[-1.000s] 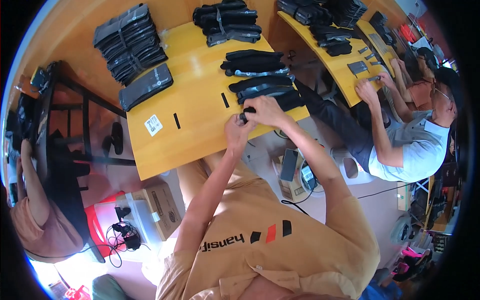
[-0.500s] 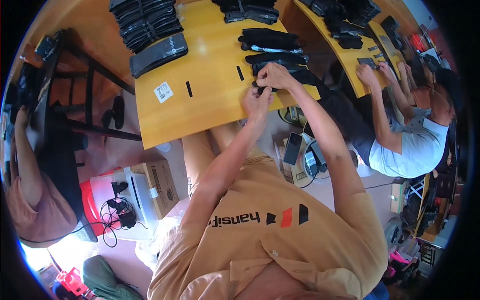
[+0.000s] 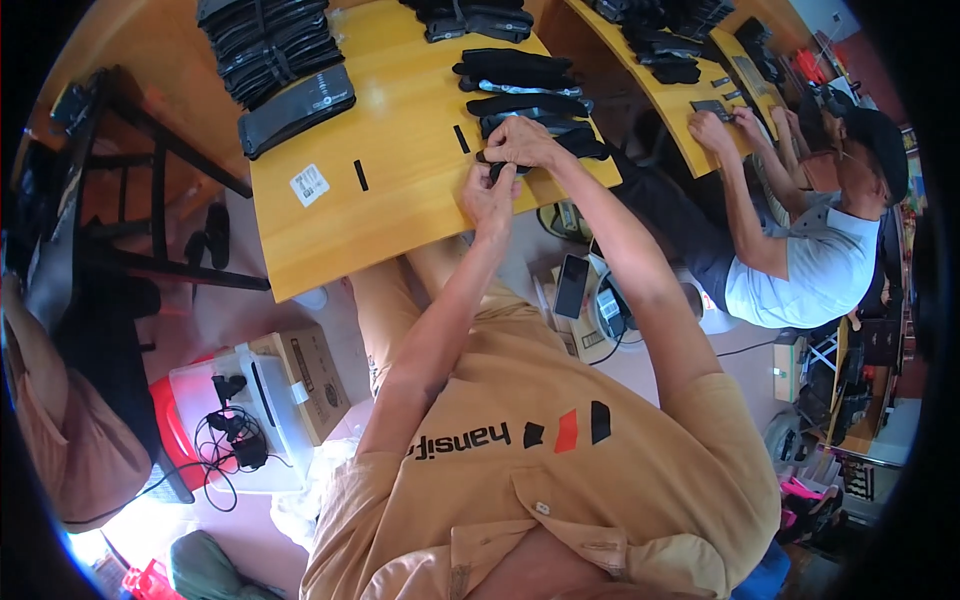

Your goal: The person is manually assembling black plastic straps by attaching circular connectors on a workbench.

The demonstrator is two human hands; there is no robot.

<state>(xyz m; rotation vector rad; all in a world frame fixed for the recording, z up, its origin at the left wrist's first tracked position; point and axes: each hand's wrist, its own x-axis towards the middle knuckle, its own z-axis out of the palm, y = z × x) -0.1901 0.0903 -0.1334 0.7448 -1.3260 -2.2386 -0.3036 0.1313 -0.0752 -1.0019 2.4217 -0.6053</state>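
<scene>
At the near right edge of the yellow table (image 3: 400,240), my left hand (image 3: 488,198) and my right hand (image 3: 525,142) are close together. Each has its fingers pinched on a small bunched part of a black cloth item (image 3: 497,172), and most of it is hidden by the fingers. Just beyond my right hand lies a row of folded black cloth items (image 3: 515,105), some with a pale shiny strip showing. To the left of my hands, one dark strip (image 3: 462,139) and another dark strip (image 3: 361,175) lie flat on the tabletop, with a white printed label (image 3: 310,185) beside them.
Tall banded stacks of flat black packs (image 3: 265,45) stand at the table's far left, with a grey-black pack (image 3: 300,110) in front. A phone (image 3: 571,286) rests below the table's right side. At the right, a person in a pale shirt (image 3: 800,270) works at another table (image 3: 650,90).
The whole view has shifted slightly, so the table and hands appear further left. My hands stay together on the black cloth, with only a small change in finger position.
</scene>
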